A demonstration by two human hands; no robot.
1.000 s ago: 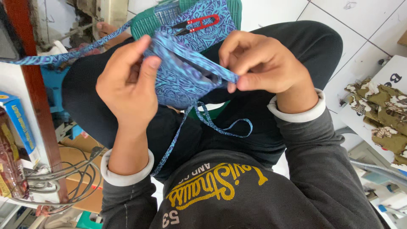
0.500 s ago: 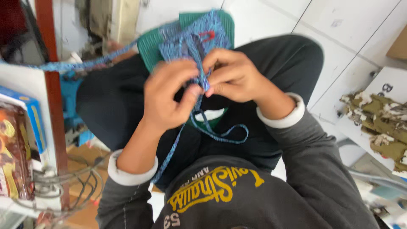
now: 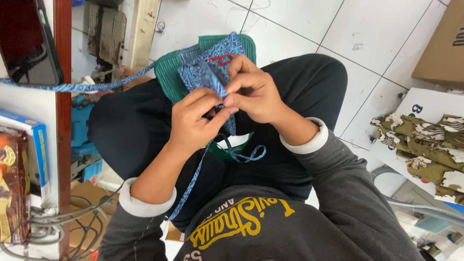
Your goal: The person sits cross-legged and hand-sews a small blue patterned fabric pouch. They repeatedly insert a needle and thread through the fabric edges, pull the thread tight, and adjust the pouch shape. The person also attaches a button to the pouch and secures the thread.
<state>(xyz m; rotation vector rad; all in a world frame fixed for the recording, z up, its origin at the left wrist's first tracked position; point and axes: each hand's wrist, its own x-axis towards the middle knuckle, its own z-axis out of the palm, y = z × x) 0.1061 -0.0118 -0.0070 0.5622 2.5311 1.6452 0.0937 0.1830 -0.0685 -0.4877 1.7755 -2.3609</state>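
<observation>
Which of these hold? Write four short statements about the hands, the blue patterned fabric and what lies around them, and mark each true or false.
1. Both the left hand and the right hand pinch the blue patterned fabric. True.
2. A green basket lies under the fabric. True.
3. The floor is wooden. False: white floor tiles.
4. The fabric strap runs off to the right. False: it trails left.

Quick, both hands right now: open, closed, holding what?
Left hand: closed, fingers pinching the blue patterned fabric strip.
Right hand: closed, pinching the same strip just beside the left.
</observation>
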